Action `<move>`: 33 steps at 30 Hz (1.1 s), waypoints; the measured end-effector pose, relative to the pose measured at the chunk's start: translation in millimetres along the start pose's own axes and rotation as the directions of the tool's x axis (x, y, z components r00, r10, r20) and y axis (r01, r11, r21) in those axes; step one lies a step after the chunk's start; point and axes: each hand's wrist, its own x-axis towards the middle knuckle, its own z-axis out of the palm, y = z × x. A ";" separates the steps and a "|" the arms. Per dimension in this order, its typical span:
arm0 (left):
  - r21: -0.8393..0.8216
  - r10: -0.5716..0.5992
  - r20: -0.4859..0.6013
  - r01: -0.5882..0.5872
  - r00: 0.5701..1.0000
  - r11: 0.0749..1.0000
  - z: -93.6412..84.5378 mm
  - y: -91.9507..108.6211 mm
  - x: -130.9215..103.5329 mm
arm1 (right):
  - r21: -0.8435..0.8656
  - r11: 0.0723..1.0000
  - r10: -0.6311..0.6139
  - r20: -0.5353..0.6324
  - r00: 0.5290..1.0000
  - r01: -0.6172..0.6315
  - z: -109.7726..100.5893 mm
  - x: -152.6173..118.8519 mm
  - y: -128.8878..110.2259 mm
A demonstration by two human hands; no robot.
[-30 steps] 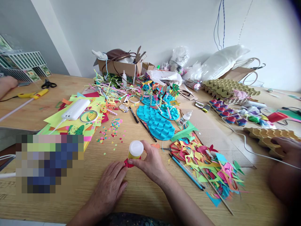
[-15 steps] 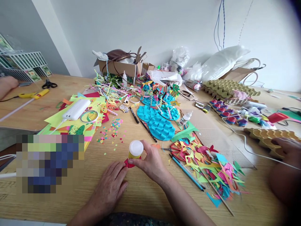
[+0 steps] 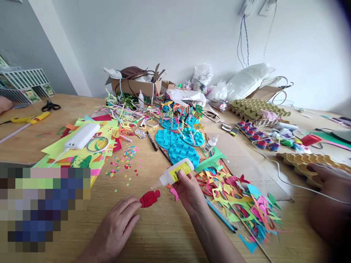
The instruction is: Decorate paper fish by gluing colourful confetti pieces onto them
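My right hand is closed round a white glue bottle with a yellow label. The bottle is tilted, its clear nozzle pointing down and left close over a red paper fish. At the fish's left end, the fingertips of my left hand grip it, with the fingers together and the thumb mostly tucked beneath. Shiny patches and a dark line show on the fish. A pink paper scrap lies just beyond it, partly beside my right hand.
Blue scalloped discs lie ahead, near a second glue bottle. Colourful paper scraps are heaped right; confetti and paper sheets lie left. Another person's hand rests by an egg tray.
The glue bottle has gone from upside down on the red fish to a slanted position, lifted up and right with my right hand. More of the fish shows. My left hand has shifted slightly left.
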 end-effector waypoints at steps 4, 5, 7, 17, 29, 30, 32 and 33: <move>-0.135 -0.054 -0.059 0.046 0.997 0.990 -7.6 1.2 10.1 | 0.167 0.981 0.106 -0.050 0.993 -0.097 -0.3 1.8 0.1; -0.167 -0.074 -0.063 0.063 0.995 0.984 -8.2 1.2 12.5 | 0.202 0.972 0.131 -0.057 0.990 -0.117 0.2 1.9 0.3; -0.238 -0.126 -0.049 0.111 0.991 0.965 -6.8 0.8 17.1 | 0.262 0.952 0.177 -0.043 0.983 -0.160 1.7 1.7 1.5; -0.583 -0.294 0.038 0.260 0.955 0.770 26.9 8.0 43.7 | 0.370 0.870 0.339 0.028 0.940 -0.325 26.4 -9.8 22.5; -0.518 -0.301 -0.034 0.241 0.953 0.821 5.0 0.0 80.7 | 0.000 0.956 0.287 0.214 0.934 -0.294 19.4 -18.8 25.2; -0.522 -0.323 -0.015 0.269 0.946 0.809 5.1 -4.0 85.7 | -0.075 0.971 0.237 0.194 0.952 -0.226 13.4 -18.0 18.5; -0.547 -0.355 0.028 0.311 0.935 0.777 8.8 -12.6 96.9 | -0.277 0.958 0.115 0.135 0.984 -0.074 0.6 -15.2 2.3; -0.556 -0.372 0.035 0.327 0.928 0.764 12.0 -16.6 103.0 | -0.363 0.932 0.046 0.102 0.994 -0.006 -5.7 -13.1 -6.0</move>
